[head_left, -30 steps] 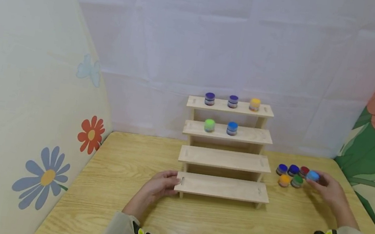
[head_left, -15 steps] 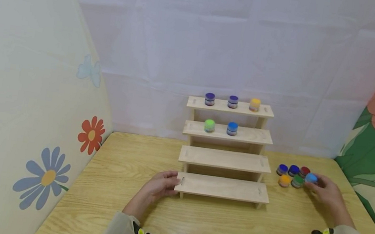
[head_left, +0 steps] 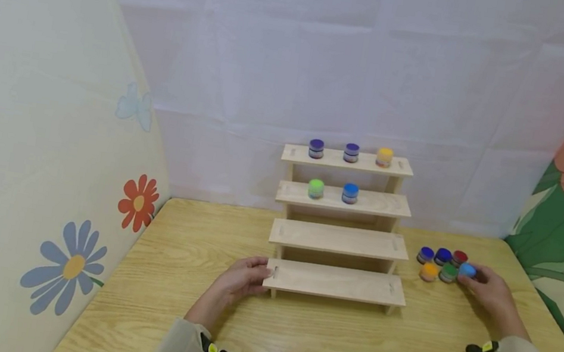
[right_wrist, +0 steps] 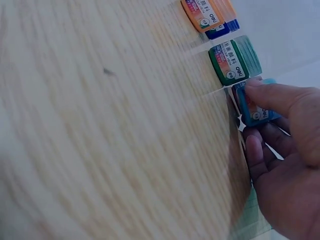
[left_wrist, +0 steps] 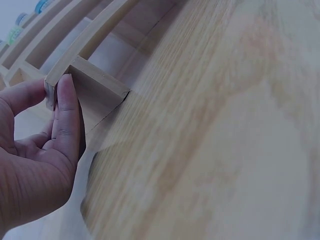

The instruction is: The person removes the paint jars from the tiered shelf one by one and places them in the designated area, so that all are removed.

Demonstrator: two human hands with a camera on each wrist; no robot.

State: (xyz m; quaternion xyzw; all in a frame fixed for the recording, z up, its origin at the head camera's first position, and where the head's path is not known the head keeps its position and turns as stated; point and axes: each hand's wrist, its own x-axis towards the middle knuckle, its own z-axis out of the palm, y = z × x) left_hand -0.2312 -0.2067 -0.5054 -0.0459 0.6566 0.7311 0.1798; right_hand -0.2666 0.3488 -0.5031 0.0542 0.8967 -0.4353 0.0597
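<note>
My left hand (head_left: pixel 239 281) pinches the left end of the lowest step of a wooden tiered shelf (head_left: pixel 334 282), thumb above and fingers beneath, as the left wrist view shows. At the right, my right hand (head_left: pixel 494 293) holds a light blue paint jar (head_left: pixel 467 270) between thumb and fingers, close to the tabletop. Right beside that jar is a green paint jar (right_wrist: pixel 235 61). Also grouped there are an orange jar (head_left: pixel 428 272), a dark red jar (head_left: pixel 460 259) and two dark blue jars, one of them a left-hand jar (head_left: pixel 425 256).
On the top step stand two purple jars and a yellow jar (head_left: pixel 384 158). The second step bears a light green jar (head_left: pixel 315 189) and a blue jar (head_left: pixel 350 194). A white cloth (head_left: pixel 253 75) hangs behind the wooden table (head_left: pixel 198 230), with flower-printed panels at both sides.
My right hand has lowered the light blue jar slightly and brought it left, in beside the green jar. The left hand keeps its grip on the shelf.
</note>
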